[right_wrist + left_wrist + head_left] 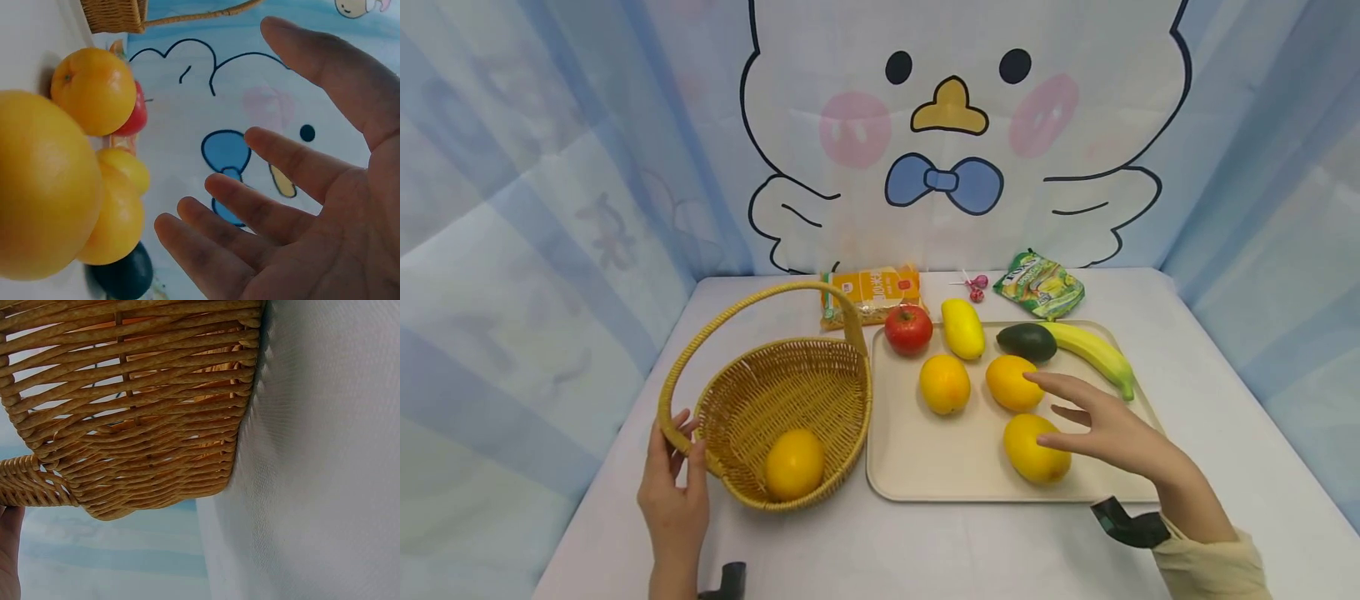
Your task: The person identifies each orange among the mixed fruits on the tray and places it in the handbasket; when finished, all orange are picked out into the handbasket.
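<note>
At the left of the head view, a woven basket (782,375) with a tall arched handle holds one yellow-orange fruit (794,464). My left hand (674,492) grips the handle near its lower end, thumb on one side and fingers on the other. Over the beige tray (940,475) my right hand (1105,425) is spread, palm toward the fruit and nothing held. Nearest to it are a yellow oval fruit (1037,450) and a second one (1011,383), partly overlapped by its fingertips. The right wrist view shows these fruits beside the straight fingers (287,162).
The tray also bears an orange-yellow fruit (945,385), a red apple (908,330), a yellow mango (962,329), a dark green avocado (1027,342) and a banana (1093,354). Behind lie an orange packet (880,292), lollipops (977,288) and a green bag (1041,285).
</note>
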Tool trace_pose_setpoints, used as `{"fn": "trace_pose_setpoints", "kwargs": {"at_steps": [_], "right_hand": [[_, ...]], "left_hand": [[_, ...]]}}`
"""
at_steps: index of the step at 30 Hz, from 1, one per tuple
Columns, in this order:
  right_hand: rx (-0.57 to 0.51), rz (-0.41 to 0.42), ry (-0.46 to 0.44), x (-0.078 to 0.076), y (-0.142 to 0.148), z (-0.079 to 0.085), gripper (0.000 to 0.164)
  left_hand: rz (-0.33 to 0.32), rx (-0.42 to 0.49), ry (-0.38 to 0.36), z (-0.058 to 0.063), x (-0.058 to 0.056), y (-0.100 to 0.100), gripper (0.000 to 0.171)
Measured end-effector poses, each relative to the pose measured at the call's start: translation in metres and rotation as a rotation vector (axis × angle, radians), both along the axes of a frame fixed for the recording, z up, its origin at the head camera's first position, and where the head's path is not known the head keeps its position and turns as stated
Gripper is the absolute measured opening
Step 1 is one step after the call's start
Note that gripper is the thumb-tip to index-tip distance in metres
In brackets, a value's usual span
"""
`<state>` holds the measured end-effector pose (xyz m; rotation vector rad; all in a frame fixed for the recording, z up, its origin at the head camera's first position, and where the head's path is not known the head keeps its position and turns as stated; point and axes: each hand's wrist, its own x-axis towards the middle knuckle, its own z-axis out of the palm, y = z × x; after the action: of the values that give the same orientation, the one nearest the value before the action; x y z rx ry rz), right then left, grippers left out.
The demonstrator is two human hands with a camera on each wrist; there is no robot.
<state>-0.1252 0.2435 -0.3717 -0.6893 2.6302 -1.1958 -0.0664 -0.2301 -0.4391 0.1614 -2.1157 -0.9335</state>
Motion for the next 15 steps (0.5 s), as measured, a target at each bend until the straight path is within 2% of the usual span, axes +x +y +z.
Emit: {"fn": "trace_pose_setpoints", "kwargs": {"at_steps": [8,15], "right_hand": [[-0.021,0.004,-0.126,-0.005,0.017,-0.032,0.067],[-0.012,-0.011,-0.218,-0.006,0.022,-0.048,0.068]], "left_hand": [[-0.003,-0.001,-0.012,0.000,0.000,-0.001,0.063],[-0.002,0.001,-0.023,0.000,0.001,-0.001,0.065]]}}
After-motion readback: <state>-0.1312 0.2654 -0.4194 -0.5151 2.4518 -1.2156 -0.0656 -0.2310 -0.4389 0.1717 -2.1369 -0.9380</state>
